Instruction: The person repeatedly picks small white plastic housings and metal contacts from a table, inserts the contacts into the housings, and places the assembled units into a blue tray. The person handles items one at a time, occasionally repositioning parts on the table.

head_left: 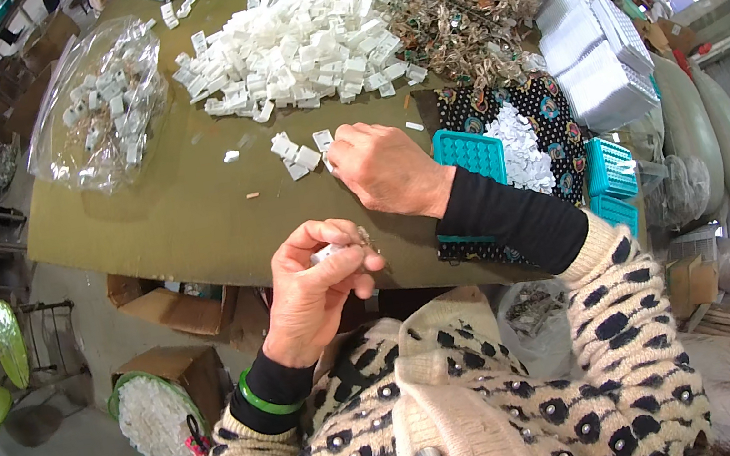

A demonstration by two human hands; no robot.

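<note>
Fingers of my left hand [316,280]: curled and pressed together, pinching a small white plastic piece [323,254] with a bit of metal clip at its tip, held up over the near edge of the desk [179,211]. A green bangle [264,401] sits on that wrist.

Fingers of my right hand [384,167]: bent down onto the desk, tips closed at a white piece [324,141] beside a small loose cluster of white pieces [295,155]; whether they actually grip it I cannot tell, the knuckles hide the tips.

Stock on the desk, far side:
- large heap of white plastic pieces [299,36], spread across the middle
- tangle of metal clips [460,19], just to the right of the heap, touching it
- clear bag of white pieces [102,112], to the left, well apart from my hands

To my right: teal perforated tray [468,153] just beyond my right wrist, a pile of white pieces [523,143] beside it on a dotted cloth [549,115] — more teal trays [612,172] further right, and stacked clear packs [592,55] behind them.

On the floor, left: a green-rimmed basin of white pieces [156,422], next to a cardboard box [181,370].
</note>
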